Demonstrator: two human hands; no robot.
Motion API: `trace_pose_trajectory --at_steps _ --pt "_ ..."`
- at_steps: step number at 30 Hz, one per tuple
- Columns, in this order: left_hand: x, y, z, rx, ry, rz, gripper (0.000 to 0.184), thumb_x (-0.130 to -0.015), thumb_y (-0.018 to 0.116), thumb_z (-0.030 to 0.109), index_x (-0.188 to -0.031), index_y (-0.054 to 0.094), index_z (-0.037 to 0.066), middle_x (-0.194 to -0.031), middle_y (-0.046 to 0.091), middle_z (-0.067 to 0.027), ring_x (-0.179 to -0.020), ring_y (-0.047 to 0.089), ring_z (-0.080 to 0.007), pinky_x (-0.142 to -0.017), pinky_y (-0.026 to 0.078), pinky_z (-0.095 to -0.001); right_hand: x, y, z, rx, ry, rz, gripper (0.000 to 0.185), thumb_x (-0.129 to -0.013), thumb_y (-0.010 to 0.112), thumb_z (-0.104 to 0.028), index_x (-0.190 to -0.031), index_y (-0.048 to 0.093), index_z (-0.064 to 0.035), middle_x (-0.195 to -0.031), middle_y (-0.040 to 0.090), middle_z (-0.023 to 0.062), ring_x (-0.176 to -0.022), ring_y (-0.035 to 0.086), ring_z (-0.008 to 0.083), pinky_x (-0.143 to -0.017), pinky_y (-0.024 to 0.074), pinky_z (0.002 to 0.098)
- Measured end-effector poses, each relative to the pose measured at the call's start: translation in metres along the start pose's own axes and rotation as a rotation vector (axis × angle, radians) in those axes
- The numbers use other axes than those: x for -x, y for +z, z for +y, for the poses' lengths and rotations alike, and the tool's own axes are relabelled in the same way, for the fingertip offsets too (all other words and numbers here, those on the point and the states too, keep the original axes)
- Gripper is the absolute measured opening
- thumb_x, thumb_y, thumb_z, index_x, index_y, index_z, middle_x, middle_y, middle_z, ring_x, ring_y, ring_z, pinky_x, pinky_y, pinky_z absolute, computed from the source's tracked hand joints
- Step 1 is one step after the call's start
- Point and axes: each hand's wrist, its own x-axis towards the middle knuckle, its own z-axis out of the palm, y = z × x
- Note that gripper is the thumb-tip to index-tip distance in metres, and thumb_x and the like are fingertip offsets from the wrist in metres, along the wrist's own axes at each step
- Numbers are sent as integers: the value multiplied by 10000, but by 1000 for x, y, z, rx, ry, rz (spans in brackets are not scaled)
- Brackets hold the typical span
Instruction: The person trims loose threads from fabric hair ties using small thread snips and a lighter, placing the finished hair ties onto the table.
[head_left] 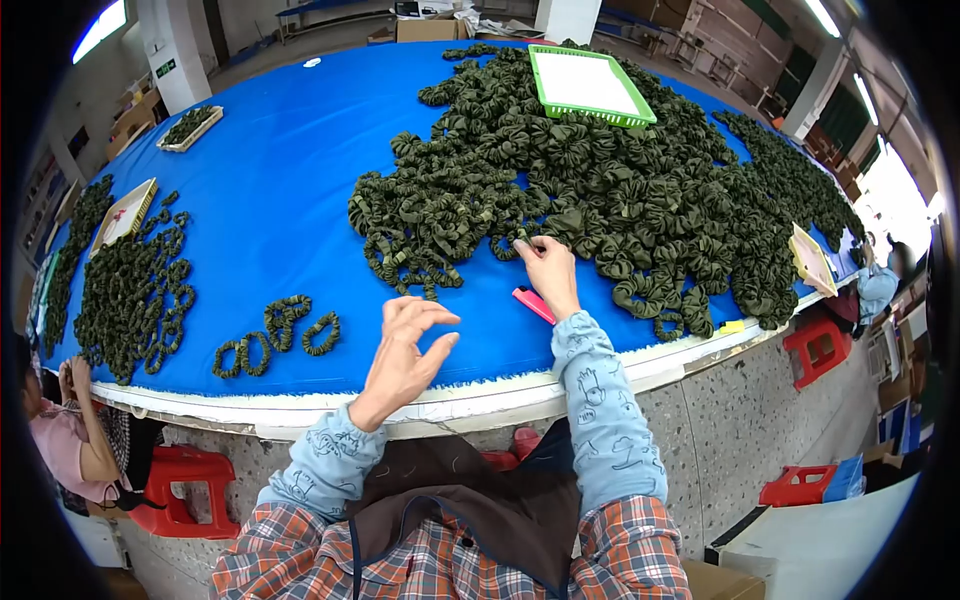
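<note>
A large heap of dark green scrunchies (620,180) covers the middle and right of the blue table cover (290,200). At the heap's near edge my right hand (550,274) is closed, its thumb and fingertips pinching a dark green scrunchie (503,247). My left hand (405,352) hovers over the front of the table, empty, with fingers and thumb apart. Below my right hand lies a slim pink object (534,304), its kind unclear. Several separate scrunchies (320,334) rest to the left of my left hand.
A green basket (640,118) with a white bottom sits on the heap. More scrunchies (135,290) and a shallow tray (140,197) are on the left. Co-workers sit at the left (75,440) and far right (875,290). Red stools (185,490) stand by the table.
</note>
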Motion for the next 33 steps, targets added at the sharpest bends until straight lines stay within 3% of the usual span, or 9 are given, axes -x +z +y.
trace_pose_trajectory --at_steps 4,8,10,11,13,18,24,29,33 --pt "-1 13 0 12 -1 -111 156 -870 674 130 -1019 698 94 -1094 633 -47 -1127 450 -232 -978 393 -368 -14 14 -12 292 -65 15 183 -868 670 -158 -726 621 -54 -599 553 4 -506 468 73 -466 379 223" --pt "-4 4 -14 256 -313 -193 189 -911 646 151 -1061 683 42 -1090 650 -62 -1072 503 -198 -944 422 -311 14 -17 -14 -388 152 -187 177 -878 678 -161 -737 610 -79 -577 541 -7 -481 429 47 -434 340 200" --pt "-7 12 -19 413 -392 -156 195 -914 645 140 -1071 678 30 -1076 658 -75 -1044 530 -190 -915 442 -297 45 -28 -21 -652 298 -309 174 -867 705 -168 -779 616 -46 -624 566 13 -550 521 72 -501 401 186" --pt "-11 17 -21 566 -459 -110 200 -916 644 128 -1080 674 17 -1062 667 -87 -1016 557 -183 -886 461 -283 60 -31 -28 -647 308 -314 174 -867 705 -168 -779 616 -46 -624 566 13 -550 521 72 -501 401 186" --pt "-15 26 -27 869 -601 -4 212 -920 642 105 -1099 664 -7 -1034 684 -112 -959 612 -167 -829 499 -256 89 -28 -39 -747 441 -412 107 -884 689 -142 -834 624 -73 -585 544 -30 -467 384 20 -415 279 155" --pt "-9 31 -50 977 -659 -59 267 -894 672 78 -1120 636 -60 -953 699 -131 -779 621 -110 -698 486 -185 134 0 -35 -713 256 -421 79 -895 676 -117 -901 642 -46 -620 558 -21 -492 387 31 -453 312 162" --pt "8 4 -48 833 -645 -25 248 -875 677 35 -1106 650 -50 -863 697 -111 -707 609 -105 -639 480 -190 144 -5 -49 -509 0 -168 93 -909 657 -96 -965 654 -22 -682 593 2 -550 426 43 -512 354 173" --pt "17 -3 -44 692 -586 -34 199 -840 669 -15 -1038 668 -20 -862 695 -101 -731 611 -116 -655 493 -218 141 -12 -69 -251 -124 -411 127 -918 649 -94 -1003 658 -1 -731 612 19 -607 458 52 -567 379 183" --pt "26 -5 -37 80 -237 51 166 -796 660 -52 -946 667 19 -885 694 -83 -748 617 -141 -675 504 -243 134 -7 -72 -267 18 -585 120 -897 662 -120 -969 660 -24 -699 602 24 -586 492 97 -551 387 210"
